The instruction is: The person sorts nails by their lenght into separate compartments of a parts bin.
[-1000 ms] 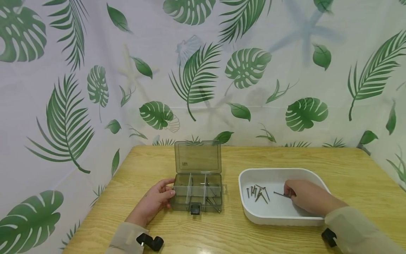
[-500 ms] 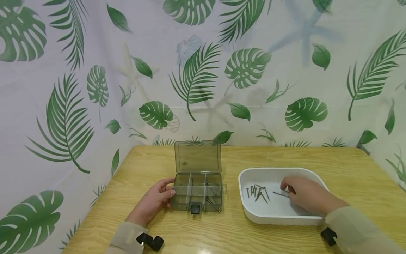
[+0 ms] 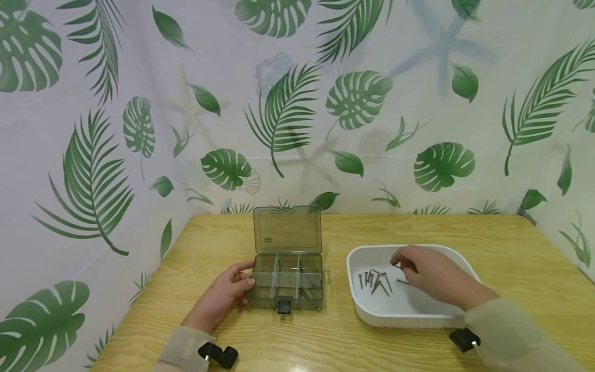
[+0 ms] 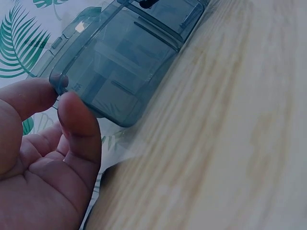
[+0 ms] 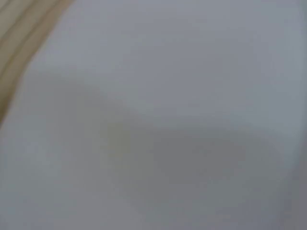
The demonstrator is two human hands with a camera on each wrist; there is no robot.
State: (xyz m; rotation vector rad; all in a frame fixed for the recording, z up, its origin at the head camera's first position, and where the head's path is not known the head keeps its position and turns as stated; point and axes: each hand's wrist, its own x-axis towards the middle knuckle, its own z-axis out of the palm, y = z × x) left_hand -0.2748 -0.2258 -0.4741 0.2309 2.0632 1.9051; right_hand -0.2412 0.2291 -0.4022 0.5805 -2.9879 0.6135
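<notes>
A smoky clear compartment box (image 3: 287,281) stands on the table with its lid (image 3: 287,231) raised. My left hand (image 3: 226,290) grips its left side; in the left wrist view the thumb (image 4: 76,120) and a finger pinch the edge. Several long, thin screws (image 3: 309,295) lie in the right-hand compartments. Over the white tray (image 3: 400,321), my right hand (image 3: 429,274) pinches a thin dark screw (image 3: 396,266) at its fingertips. Beneath that hand another screw (image 3: 402,282) lies partly covered. Several bronze-coloured screws (image 3: 377,282) are heaped on the tray's left side.
The wooden table (image 3: 321,343) reaches back to a leaf-patterned cloth (image 3: 297,129). Black camera mounts (image 3: 218,354) sit at both wrists. The right wrist view holds only the blurred white tray wall (image 5: 168,72) and a strip of wood.
My right hand has lifted and shifted left and back in the tray, a screw showing at its fingertips. My left hand and the box have stayed in place.
</notes>
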